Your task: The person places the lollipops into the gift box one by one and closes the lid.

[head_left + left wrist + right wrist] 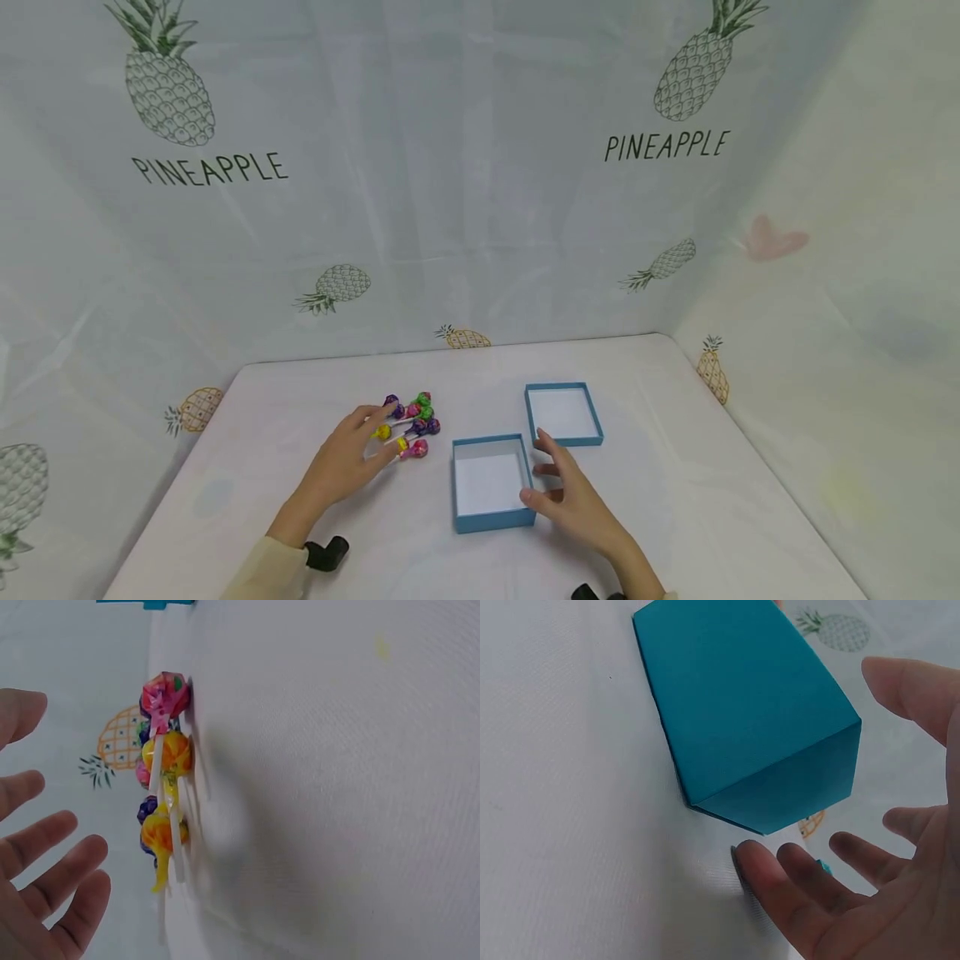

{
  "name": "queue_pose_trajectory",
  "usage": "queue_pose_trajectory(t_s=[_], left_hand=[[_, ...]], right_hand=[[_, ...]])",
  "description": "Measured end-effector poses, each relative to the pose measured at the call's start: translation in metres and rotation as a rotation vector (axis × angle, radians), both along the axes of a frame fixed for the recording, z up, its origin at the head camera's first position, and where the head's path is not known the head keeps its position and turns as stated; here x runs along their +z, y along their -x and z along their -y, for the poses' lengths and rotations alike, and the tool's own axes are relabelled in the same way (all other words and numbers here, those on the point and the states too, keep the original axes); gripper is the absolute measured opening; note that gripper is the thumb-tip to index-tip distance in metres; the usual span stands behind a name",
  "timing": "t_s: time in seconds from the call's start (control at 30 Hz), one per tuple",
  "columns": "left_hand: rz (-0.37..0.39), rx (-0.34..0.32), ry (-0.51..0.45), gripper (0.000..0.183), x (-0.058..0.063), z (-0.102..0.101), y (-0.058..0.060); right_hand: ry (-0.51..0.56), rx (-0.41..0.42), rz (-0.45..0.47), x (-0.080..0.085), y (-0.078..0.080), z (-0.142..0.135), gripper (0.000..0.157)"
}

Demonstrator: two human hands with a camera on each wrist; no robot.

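My left hand [348, 458] hovers beside a small pile of wrapped lollipops [420, 427], its fingers spread and nothing between them. In the left wrist view, a pink lollipop [163, 697] and a yellow lollipop [172, 755] lie apart from the fingertips, white sticks showing. A blue box [495, 522] with a white inside stands open-topped right of the pile. Around its right side my right hand [573, 500] is held with loosely bent fingers. The right wrist view shows the box's blue wall [742, 697] between thumb and fingers, with gaps and no grip.
The blue box lid [564, 413] lies behind and right of the box, white inside facing up. A white cloth covers the table [675, 500], and a pineapple-printed curtain [465, 167] hangs behind it and at the sides.
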State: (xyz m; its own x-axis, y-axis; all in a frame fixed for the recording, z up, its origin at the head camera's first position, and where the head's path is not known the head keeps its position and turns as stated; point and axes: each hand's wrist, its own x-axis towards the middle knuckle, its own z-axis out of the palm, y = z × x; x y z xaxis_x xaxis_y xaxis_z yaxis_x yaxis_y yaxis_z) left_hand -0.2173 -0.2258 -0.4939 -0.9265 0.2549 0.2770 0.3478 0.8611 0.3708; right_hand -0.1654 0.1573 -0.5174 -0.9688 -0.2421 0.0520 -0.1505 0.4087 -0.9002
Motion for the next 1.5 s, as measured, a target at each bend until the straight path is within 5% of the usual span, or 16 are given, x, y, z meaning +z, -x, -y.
queue_pose_trajectory(t_s=[0.8, 1.1, 1.5], left_hand=[[0.099, -0.074, 0.002, 0.060, -0.006, -0.016, 0.003], [0.144, -0.116, -0.025, 0.056, -0.012, -0.020, 0.008], [0.078, -0.107, 0.052, 0.042, -0.016, -0.025, 0.012]], right_hand=[[0.048, 0.267, 0.026, -0.004, 0.014, -0.015, 0.087], [0.057, 0.304, 0.049, -0.006, 0.017, -0.021, 0.087], [0.061, 0.293, 0.082, -0.012, 0.020, -0.021, 0.086]])
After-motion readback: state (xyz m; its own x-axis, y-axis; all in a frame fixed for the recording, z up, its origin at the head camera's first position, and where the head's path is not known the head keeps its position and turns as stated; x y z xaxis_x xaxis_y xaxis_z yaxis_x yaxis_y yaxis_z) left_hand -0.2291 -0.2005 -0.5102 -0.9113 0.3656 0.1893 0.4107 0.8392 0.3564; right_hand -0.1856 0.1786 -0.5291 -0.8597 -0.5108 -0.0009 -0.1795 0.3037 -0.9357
